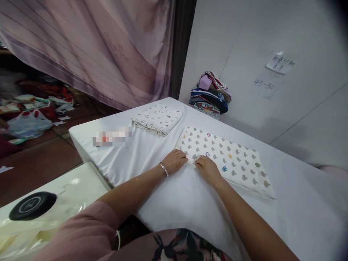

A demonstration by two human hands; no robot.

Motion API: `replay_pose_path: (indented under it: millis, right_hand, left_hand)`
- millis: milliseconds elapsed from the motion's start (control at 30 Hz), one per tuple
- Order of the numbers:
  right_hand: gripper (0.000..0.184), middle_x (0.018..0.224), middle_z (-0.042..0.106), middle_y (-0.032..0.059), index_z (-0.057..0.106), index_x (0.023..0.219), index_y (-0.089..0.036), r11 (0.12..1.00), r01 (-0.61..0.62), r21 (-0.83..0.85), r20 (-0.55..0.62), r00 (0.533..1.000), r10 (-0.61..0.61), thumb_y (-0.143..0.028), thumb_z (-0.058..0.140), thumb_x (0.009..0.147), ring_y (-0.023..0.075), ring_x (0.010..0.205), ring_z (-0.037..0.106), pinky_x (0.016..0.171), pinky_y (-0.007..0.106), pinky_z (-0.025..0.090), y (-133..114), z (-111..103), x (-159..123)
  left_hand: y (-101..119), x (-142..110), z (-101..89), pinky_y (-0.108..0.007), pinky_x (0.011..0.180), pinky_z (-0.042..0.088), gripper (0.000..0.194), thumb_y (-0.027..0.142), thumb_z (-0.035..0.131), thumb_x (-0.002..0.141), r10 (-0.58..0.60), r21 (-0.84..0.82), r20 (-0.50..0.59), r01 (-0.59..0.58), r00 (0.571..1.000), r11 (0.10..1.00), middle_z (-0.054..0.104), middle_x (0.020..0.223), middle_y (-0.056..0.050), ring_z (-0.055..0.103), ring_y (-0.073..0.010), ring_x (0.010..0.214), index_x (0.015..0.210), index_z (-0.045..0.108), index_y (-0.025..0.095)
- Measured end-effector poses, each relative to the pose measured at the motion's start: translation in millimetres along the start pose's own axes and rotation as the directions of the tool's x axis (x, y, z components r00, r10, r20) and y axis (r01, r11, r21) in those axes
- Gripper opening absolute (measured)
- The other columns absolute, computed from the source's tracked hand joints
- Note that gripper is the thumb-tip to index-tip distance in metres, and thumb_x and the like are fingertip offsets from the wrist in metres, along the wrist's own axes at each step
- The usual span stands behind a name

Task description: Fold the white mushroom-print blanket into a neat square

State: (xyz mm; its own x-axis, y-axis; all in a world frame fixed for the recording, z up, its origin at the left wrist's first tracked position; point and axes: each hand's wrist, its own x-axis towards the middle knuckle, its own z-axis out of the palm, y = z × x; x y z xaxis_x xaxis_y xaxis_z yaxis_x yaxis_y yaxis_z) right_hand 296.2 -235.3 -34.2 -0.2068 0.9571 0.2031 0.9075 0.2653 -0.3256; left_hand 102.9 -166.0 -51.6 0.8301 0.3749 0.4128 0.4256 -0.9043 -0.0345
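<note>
A white folded cloth (239,157) with grey mushroom-like prints and a few coloured ones lies flat on the white-covered table. Its near left corner is between my two hands. My left hand (174,161), a bracelet at its wrist, is closed on the cloth's left edge. Close beside it, my right hand (208,169) pinches the near edge, thumb and fingers together. The fingertips' undersides are hidden. Farther back on the table lies a second folded white cloth (160,117) with small dark prints, touched by neither hand.
The white table cover (299,206) has creases at its left. A blurred-out item (112,136) lies near the left edge. Behind the table, a pile of folded fabrics (209,92) stands by the wall. A pink curtain (122,47) hangs at the back; a black round object (32,206) is lower left.
</note>
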Motion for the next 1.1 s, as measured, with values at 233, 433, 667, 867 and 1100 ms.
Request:
replay_pose_path:
  millis: [233, 433, 667, 867, 1100]
  right_hand:
    - [0.02, 0.08, 0.059, 0.0057, 0.065, 0.079, -0.018, 0.951, 0.09, -0.295, -0.154, 0.978, -0.141, -0.015, 0.046, 0.085, 0.0173, 0.076, 0.05, 0.068, 0.028, 0.036, -1.9, 12.1, -6.7]
    - [0.022, 0.081, 0.059, 0.0055, 0.066, 0.083, -0.018, 0.963, 0.161, -0.216, -0.239, 0.947, -0.212, -0.016, 0.044, 0.087, 0.0165, 0.078, 0.05, 0.07, 0.027, 0.037, 4.2, 15.3, -10.6]
    - [0.023, 0.083, 0.06, 0.006, 0.067, 0.086, -0.018, 0.966, 0.154, -0.208, -0.096, 0.98, -0.176, -0.014, 0.044, 0.086, 0.0178, 0.079, 0.05, 0.069, 0.028, 0.038, -0.8, 12.7, -10.1]
    - [0.024, 0.086, 0.06, 0.0065, 0.067, 0.09, -0.02, 0.986, 0.102, -0.132, -0.085, 0.99, -0.114, -0.014, 0.044, 0.085, 0.0186, 0.084, 0.05, 0.072, 0.029, 0.04, -3.1, 11.7, -11.3]
    - [0.027, 0.091, 0.058, 0.0083, 0.064, 0.102, -0.017, 0.985, 0.132, -0.113, -0.152, 0.977, -0.149, -0.013, 0.042, 0.086, 0.0196, 0.087, 0.048, 0.076, 0.031, 0.04, -2.5, 19.6, -23.2]
  left_hand:
    - [0.0, 0.0, 0.5, -0.029, 0.078, 0.036, 0.018, 0.015, 0.044, 0.087, -0.017, -0.007, -0.009, 0.017, 1.0, 1.0, 0.06, 0.084, -0.003, 0.05, -0.0152, 0.082, 0.088, 0.062, 0.018]
    - [-0.2, -0.4, 0.0, -0.029, 0.078, 0.036, 0.019, 0.016, 0.043, 0.088, -0.024, -0.018, 0.006, 0.024, 1.0, 1.0, 0.06, 0.084, -0.003, 0.05, -0.0152, 0.082, 0.088, 0.062, 0.019]
    - [0.6, -0.6, -0.1, -0.029, 0.078, 0.036, 0.019, 0.016, 0.043, 0.088, -0.038, -0.029, -0.003, 0.038, 0.999, 0.999, 0.06, 0.085, -0.003, 0.051, -0.015, 0.082, 0.089, 0.062, 0.018]
    - [0.6, -0.7, -1.7, -0.03, 0.079, 0.037, 0.02, 0.016, 0.042, 0.088, -0.035, -0.039, -0.006, 0.035, 0.999, 0.999, 0.061, 0.085, -0.003, 0.051, -0.0157, 0.083, 0.089, 0.062, 0.018]
    - [1.6, -0.5, -1.7, -0.031, 0.079, 0.037, 0.019, 0.018, 0.044, 0.087, -0.081, -0.06, 0.005, 0.081, 0.997, 0.995, 0.061, 0.087, -0.004, 0.052, -0.0163, 0.085, 0.089, 0.063, 0.019]
